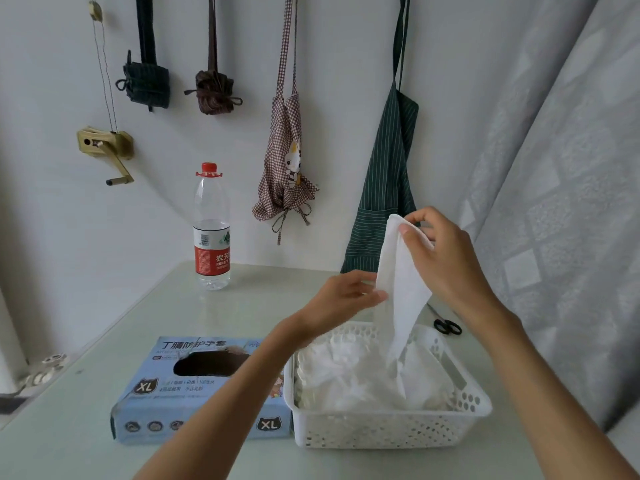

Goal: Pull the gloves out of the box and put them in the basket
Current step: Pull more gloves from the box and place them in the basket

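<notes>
A white glove (401, 289) hangs above the white perforated basket (391, 431), its lower end reaching down into the basket. My right hand (446, 261) pinches the glove's top edge, and my left hand (343, 299) pinches its left side lower down. Several white gloves (353, 379) lie piled inside the basket. The light-blue glove box (152, 410), marked XL, lies flat to the left of the basket; its oval opening (211, 363) looks dark.
A water bottle with a red cap (212, 230) stands at the back of the pale table (69, 427). Black scissors (447, 326) lie behind the basket. Aprons and cloth bundles hang on the wall; a grey curtain (571, 202) fills the right.
</notes>
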A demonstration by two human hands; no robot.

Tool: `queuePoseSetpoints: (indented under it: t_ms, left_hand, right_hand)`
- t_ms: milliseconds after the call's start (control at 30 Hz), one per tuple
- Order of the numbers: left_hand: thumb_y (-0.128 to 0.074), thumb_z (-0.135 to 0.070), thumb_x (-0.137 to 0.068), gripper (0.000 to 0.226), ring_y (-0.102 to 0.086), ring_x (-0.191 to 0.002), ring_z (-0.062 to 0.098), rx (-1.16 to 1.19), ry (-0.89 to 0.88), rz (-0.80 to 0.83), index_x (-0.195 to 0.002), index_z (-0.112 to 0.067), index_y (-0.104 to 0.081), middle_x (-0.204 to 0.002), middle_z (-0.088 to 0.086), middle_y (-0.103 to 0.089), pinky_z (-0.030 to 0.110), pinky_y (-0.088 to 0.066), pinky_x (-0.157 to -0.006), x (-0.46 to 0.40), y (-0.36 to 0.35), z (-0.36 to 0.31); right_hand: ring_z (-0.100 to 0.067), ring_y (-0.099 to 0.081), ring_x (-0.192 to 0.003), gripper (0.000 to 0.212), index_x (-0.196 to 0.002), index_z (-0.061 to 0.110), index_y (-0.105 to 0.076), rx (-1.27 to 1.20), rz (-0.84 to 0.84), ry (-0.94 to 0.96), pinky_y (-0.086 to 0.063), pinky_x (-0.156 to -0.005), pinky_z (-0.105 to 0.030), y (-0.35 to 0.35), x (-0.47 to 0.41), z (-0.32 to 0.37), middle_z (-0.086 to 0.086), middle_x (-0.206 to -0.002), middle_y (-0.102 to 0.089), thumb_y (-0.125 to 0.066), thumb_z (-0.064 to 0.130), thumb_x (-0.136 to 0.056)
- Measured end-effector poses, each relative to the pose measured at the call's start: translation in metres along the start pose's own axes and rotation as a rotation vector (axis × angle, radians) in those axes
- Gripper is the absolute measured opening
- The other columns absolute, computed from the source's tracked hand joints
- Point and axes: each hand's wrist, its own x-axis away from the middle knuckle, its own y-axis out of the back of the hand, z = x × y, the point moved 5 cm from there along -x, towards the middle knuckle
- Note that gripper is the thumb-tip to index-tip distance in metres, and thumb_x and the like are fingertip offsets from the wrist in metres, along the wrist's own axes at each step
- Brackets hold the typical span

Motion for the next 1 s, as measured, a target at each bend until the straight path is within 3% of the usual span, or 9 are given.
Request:
queuePoseSetpoints:
  t_ms: [100, 200, 300, 433, 500, 633, 733, 900, 1000]
  left_hand:
    - [-0.055, -0.027, -0.094, 0.019, -0.054, -0.072, -0.004, 0.033, 0.007, -0.022, -0.088, -0.016, -0.07, -0.079, -0.013, -0.063, 0.007, -0.04, -0.067, 0.003, 0.015, 0.005]
    - [-0.05, -0.033, -0.095, 0.032, -0.053, -0.075, 0.002, -0.002, 0.004, -0.068, -0.1, -0.007, -0.068, -0.086, -0.002, -0.062, 0.01, -0.042, -0.07, 0.01, 0.035, 0.007]
    - [-0.045, -0.027, -0.098, 0.032, -0.051, -0.065, 0.0, -0.042, 0.006, -0.166, -0.102, -0.002, -0.065, -0.083, 0.005, -0.06, 0.008, -0.04, -0.061, 0.018, 0.052, 0.003]
    - [-0.048, -0.025, -0.097, 0.024, -0.052, -0.066, 0.012, -0.145, -0.004, -0.359, -0.093, -0.011, -0.067, -0.09, 0.024, -0.066, 0.017, -0.04, -0.059, 0.036, 0.072, -0.007]
    - [-0.05, -0.025, -0.096, 0.02, -0.053, -0.069, 0.014, -0.158, -0.03, -0.492, -0.088, -0.018, -0.068, -0.088, 0.02, -0.068, 0.023, -0.041, -0.062, 0.048, 0.083, -0.014]
    - [-0.048, -0.022, -0.097, 0.023, -0.052, -0.062, -0.002, -0.15, -0.112, -0.767, -0.086, -0.014, -0.066, -0.074, -0.006, -0.063, 0.014, -0.041, -0.061, 0.065, 0.102, -0.032]
    - [-0.045, -0.027, -0.096, 0.023, -0.051, -0.07, 0.012, -0.2, -0.116, -0.914, -0.087, -0.017, -0.063, -0.07, -0.009, -0.057, 0.03, -0.041, -0.067, 0.068, 0.114, -0.039]
    - [-0.048, -0.034, -0.097, 0.022, -0.057, -0.064, 0.015, -0.5, -0.09, -0.767, -0.093, -0.02, -0.064, -0.07, -0.004, -0.064, 0.028, -0.042, -0.058, 0.044, 0.082, -0.013]
    - [-0.05, -0.033, -0.096, 0.021, -0.066, -0.082, 0.022, -0.693, -0.055, -0.529, -0.103, -0.024, -0.067, -0.092, 0.0, -0.072, 0.03, -0.048, -0.067, 0.02, 0.046, 0.036]
  right_hand:
    - [-0.018, -0.06, -0.072, 0.009, -0.095, 0.021, -0.055, 0.014, -0.03, -0.023, -0.048, -0.062, -0.037, 0.009, -0.001, -0.005, 0.004, -0.08, -0.066, -0.049, 0.028, -0.096]
    - [-0.002, -0.056, -0.08, 0.006, -0.093, 0.023, -0.058, -0.002, -0.033, -0.062, -0.045, -0.066, -0.02, 0.011, 0.002, -0.016, 0.017, -0.085, -0.06, -0.054, 0.027, -0.094]
    - [0.0, -0.057, -0.083, 0.006, -0.091, 0.019, -0.061, -0.111, -0.006, -0.09, -0.044, -0.067, -0.009, -0.001, 0.009, -0.018, 0.013, -0.088, -0.063, -0.057, 0.023, -0.093]
    - [-0.004, -0.063, -0.083, 0.007, -0.094, 0.014, -0.061, -0.301, -0.029, -0.091, -0.048, -0.074, -0.016, -0.017, 0.021, -0.005, 0.007, -0.088, -0.067, -0.06, 0.02, -0.092]
    - [-0.003, -0.061, -0.078, 0.005, -0.094, 0.015, -0.058, -0.367, -0.055, -0.062, -0.046, -0.07, -0.012, -0.024, 0.026, 0.007, 0.006, -0.085, -0.066, -0.059, 0.02, -0.093]
    - [-0.003, -0.059, -0.068, 0.006, -0.093, 0.014, -0.053, -0.472, -0.098, 0.003, -0.043, -0.061, -0.01, -0.037, 0.03, 0.037, 0.005, -0.077, -0.065, -0.058, 0.018, -0.094]
    - [-0.002, -0.058, -0.063, 0.006, -0.093, 0.013, -0.053, -0.539, -0.111, 0.016, -0.044, -0.058, -0.012, -0.041, 0.033, 0.049, 0.003, -0.073, -0.065, -0.057, 0.017, -0.094]
    - [0.0, -0.056, -0.063, 0.004, -0.093, 0.014, -0.056, -0.595, -0.138, -0.214, -0.041, -0.053, -0.009, -0.047, 0.052, -0.008, 0.0, -0.079, -0.065, -0.059, 0.017, -0.093]
    - [-0.006, -0.06, -0.067, 0.006, -0.087, 0.02, -0.056, -0.381, -0.055, -0.41, -0.042, -0.053, -0.016, -0.057, 0.073, -0.072, 0.003, -0.081, -0.067, -0.061, 0.019, -0.091]
